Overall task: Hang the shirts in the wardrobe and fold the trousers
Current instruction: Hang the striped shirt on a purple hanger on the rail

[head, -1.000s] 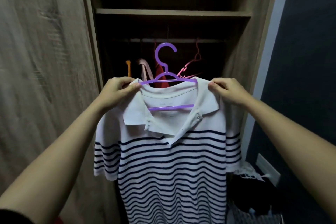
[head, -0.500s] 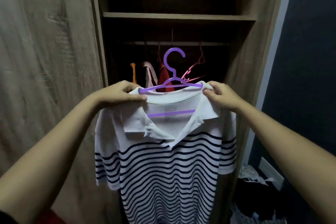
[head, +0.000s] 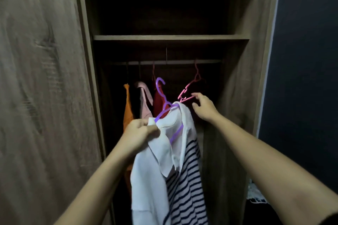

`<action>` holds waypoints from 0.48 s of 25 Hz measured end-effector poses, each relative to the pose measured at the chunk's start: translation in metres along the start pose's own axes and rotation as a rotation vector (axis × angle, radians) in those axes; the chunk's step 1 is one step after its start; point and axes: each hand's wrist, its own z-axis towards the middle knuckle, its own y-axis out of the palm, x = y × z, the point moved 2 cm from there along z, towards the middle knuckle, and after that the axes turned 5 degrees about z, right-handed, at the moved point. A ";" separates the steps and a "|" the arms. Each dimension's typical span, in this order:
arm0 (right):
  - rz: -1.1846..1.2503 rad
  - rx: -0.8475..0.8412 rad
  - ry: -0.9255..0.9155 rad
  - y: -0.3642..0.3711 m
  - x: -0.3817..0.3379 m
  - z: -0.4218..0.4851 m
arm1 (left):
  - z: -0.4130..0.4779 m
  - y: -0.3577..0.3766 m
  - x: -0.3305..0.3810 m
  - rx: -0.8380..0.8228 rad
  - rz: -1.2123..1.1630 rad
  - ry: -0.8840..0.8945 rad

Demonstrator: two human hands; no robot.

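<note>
- An open wooden wardrobe (head: 87,60) fills the view, dim inside, with a rail (head: 164,62) running across under a shelf (head: 170,37).
- Below the rail's left half hang three garments side by side: an orange one (head: 127,107), a pink one (head: 145,97) and a red one (head: 158,102). An empty pink hanger (head: 190,87) hangs from the rail's right part.
- A white shirt with dark stripes (head: 175,160) sits on a purple hanger (head: 161,95), held edge-on well below the rail. Its hook points up but is not yet on the rail.
- The left hand (head: 139,133) is closed around the near shoulder of the shirt and hanger.
- The right hand (head: 203,106) holds nothing; its fingers are spread wide, touching or nearly touching the empty pink hanger's lower end.
- Judged progress: some clothes already hang, and this shirt is moments from hanging, likely in the gap between the red garment and the pink hanger.
- No trousers are visible, so the folding cannot be judged.
</note>
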 end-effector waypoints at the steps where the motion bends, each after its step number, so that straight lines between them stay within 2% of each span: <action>1: 0.008 -0.002 0.011 0.005 0.002 0.010 | 0.007 0.004 -0.005 0.029 0.024 -0.009; 6: -0.004 -0.003 0.076 0.045 0.000 0.078 | 0.049 0.034 -0.020 0.141 0.104 -0.022; 8: -0.073 0.045 0.107 0.060 0.000 0.104 | 0.066 0.044 -0.024 0.214 0.181 0.006; 12: -0.095 0.090 0.209 0.061 0.019 0.142 | 0.093 0.050 -0.027 0.286 0.283 0.040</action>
